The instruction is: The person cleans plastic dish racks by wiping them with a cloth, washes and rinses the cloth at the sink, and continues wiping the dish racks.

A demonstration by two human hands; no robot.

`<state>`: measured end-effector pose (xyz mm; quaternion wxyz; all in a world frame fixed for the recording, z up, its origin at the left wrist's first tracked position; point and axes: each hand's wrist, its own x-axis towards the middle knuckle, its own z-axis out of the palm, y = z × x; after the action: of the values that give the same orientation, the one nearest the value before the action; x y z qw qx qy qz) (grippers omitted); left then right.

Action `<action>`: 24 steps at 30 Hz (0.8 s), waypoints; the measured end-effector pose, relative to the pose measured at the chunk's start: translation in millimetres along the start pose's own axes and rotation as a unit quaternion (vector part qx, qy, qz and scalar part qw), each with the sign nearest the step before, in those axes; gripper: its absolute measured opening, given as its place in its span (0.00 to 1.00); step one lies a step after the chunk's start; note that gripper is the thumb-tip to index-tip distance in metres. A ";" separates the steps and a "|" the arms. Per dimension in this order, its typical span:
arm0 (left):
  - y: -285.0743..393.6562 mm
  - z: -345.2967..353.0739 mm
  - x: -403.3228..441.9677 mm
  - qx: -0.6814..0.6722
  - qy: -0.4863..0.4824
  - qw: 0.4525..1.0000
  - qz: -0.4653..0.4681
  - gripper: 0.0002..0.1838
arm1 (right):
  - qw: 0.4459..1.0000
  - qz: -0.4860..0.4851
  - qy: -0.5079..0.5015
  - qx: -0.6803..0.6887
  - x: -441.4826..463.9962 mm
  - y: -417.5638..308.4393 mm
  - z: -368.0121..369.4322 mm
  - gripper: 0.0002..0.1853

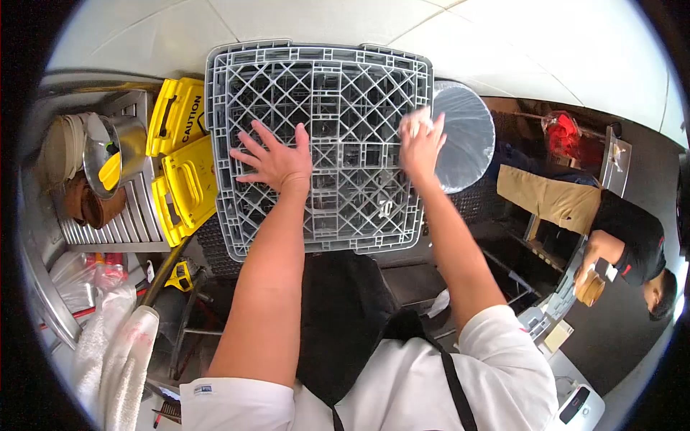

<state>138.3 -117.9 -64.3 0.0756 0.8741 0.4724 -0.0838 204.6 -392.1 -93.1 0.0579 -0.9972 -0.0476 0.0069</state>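
A grey plastic dish rack [327, 147] with a lattice face stands in front of me, and more racks seem to sit behind or beneath it. My left hand [279, 159] is spread across the left part of the lattice, its palm toward the rack and nothing held. At the rack's right edge is my right hand [422, 149], partly smeared by motion. Its fingers are bent around a small pale lump that I cannot make out. Just right of that hand sits a round container [463, 136] with clear plastic film stretched over it.
Yellow caution signs [188, 183] lean left of the rack. Beyond them, a slatted metal shelf [133, 223] bears a steel pot [115, 147] and brown bowls [93, 202]. White towels [129, 359] hang lower left. At right, a co-worker [618, 237] holds a round brown object.
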 end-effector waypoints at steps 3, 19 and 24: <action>-2.1 2.8 -3.7 -0.001 0.007 1.000 0.008 0.54 | 0.997 -0.020 0.021 0.070 75.7 -9.4 7.8 0.30; -8.3 -4.1 -1.0 -0.030 -0.020 0.999 0.023 0.53 | 0.988 -0.139 -0.064 0.018 -48.1 -69.4 -16.2 0.28; -10.0 6.2 -1.2 -0.049 0.017 0.998 0.025 0.53 | 0.962 0.022 0.177 0.205 80.9 -146.1 -19.8 0.22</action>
<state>128.8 -114.8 -70.6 0.1128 0.8820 0.4554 -0.0438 271.8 -242.2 -57.1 0.2685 -0.9500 -0.0118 -0.1588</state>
